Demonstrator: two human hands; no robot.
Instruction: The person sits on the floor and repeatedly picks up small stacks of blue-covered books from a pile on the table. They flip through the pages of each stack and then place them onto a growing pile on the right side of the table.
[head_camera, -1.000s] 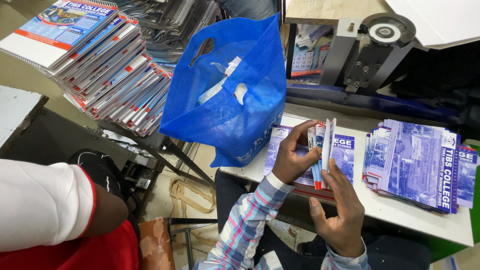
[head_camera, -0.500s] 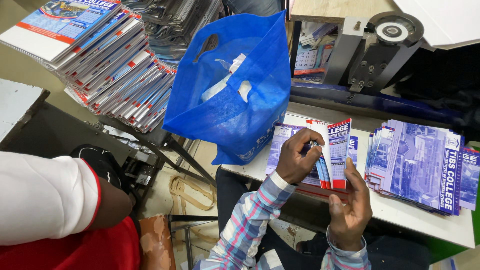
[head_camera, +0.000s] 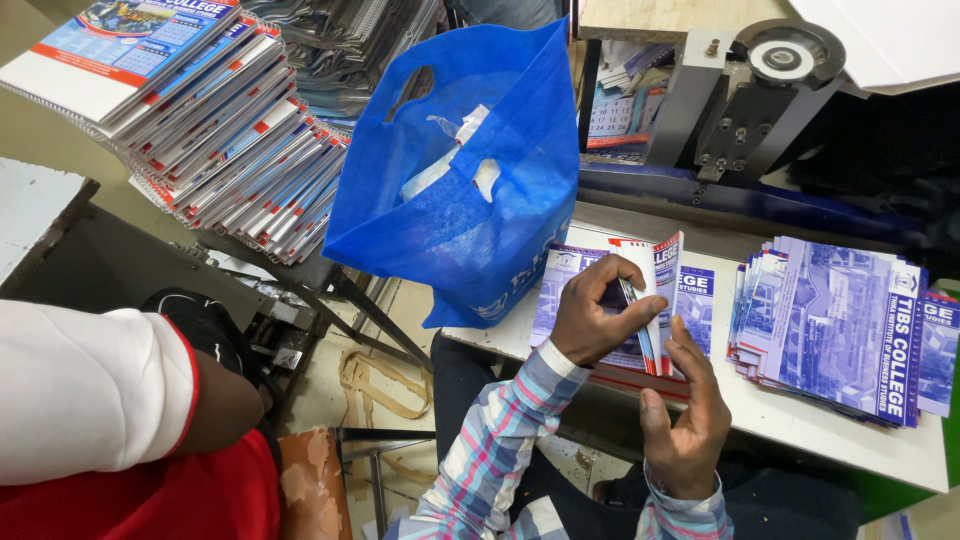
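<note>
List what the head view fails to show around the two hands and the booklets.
- Booklet inner pages: covered by left hand.
- Right hand palm: faces away.
- Blue bag contents: walls hide most.
- Pile of booklets: count unreadable, overlapping.

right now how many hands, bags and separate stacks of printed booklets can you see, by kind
hands: 2, the left hand gripping a folded booklet and the right hand open beside it
blue bags: 1
stacks of printed booklets: 3, a fanned purple pile on the white table, a purple pile under the held booklet, and a tall stack at the upper left
total: 6
</note>
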